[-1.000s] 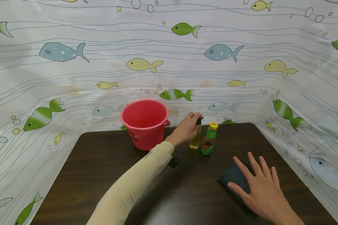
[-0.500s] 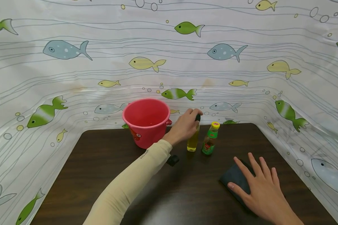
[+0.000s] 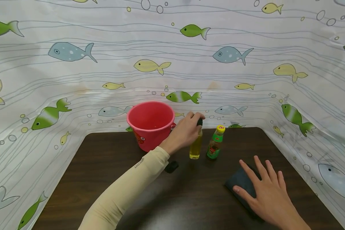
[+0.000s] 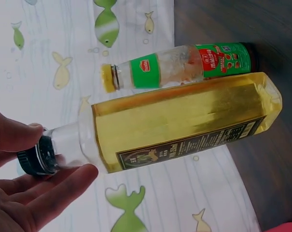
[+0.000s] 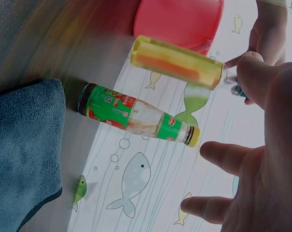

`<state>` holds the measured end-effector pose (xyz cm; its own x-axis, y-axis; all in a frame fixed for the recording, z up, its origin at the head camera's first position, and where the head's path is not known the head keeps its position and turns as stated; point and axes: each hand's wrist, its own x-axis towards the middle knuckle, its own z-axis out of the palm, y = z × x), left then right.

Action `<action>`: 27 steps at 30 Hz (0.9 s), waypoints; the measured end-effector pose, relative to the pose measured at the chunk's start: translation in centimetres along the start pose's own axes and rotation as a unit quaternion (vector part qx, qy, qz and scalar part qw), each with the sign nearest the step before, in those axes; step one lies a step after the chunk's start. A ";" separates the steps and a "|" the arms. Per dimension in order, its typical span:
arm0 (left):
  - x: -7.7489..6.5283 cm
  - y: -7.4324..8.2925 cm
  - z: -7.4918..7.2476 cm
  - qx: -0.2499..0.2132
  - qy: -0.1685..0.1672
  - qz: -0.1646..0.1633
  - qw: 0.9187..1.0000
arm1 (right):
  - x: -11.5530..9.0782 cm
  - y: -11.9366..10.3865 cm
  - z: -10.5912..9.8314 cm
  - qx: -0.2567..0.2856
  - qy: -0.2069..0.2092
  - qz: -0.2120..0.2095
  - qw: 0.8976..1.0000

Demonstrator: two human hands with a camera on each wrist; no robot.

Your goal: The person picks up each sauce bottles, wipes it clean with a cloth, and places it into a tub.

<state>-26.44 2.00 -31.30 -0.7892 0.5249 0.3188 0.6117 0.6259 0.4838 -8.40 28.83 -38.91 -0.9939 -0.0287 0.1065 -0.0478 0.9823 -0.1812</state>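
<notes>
Head view: the left hand (image 3: 188, 127), at centre of frame, pinches the black cap (image 3: 199, 122) of the yellow-liquid bottle (image 3: 195, 148). Over the last second hand and bottle have come slightly leftward and toward the viewer, widening the gap to the yellow-capped sauce bottle (image 3: 214, 147) on the right. Pink bucket (image 3: 153, 137) left of the hand, near the far edge of the dark table (image 3: 103, 159). Right hand (image 3: 268, 191), lower right, fingers spread, lies over a dark blue cloth (image 3: 240, 180), much as a second ago; contact not certain.

Left wrist view: frame turned sideways. Thumb and fingers close about the cap at left, one finger reaching along the neck. Bottle stretches to the right of frame, labelled side lower; sauce bottle just above it in the picture.

Right wrist view: also sideways. Yellow-liquid bottle in the upper middle, bucket behind it, left hand at upper right. Sauce bottle at centre, cloth at left, right hand's spread digits along the right edge, gripping nothing. Base of the yellow-liquid bottle probably raised, though no view settles it. Judgement: carrying in hand, the left doing it alone; sauce bottle untouched.
</notes>
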 end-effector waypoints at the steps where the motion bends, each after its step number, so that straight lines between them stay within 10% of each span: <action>1: -0.5 -0.1 -0.1 -0.002 0.005 -0.002 1.000 | 0.0 0.0 0.0 0.000 -0.001 -0.001 1.000; 17: -10.5 -2.5 -1.8 0.013 0.100 0.018 0.995 | 0.3 0.2 0.3 0.009 -0.023 0.013 1.000; 27: -13.2 -3.7 -1.8 0.038 0.124 0.034 0.991 | 0.4 0.0 0.5 0.014 -0.024 0.009 1.000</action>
<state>-18.41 -8.24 -35.86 -0.7299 0.4152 0.5430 0.6581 0.6415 0.3942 -8.80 28.73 -39.36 -0.9982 -0.0211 0.0554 -0.0323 0.9774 -0.2092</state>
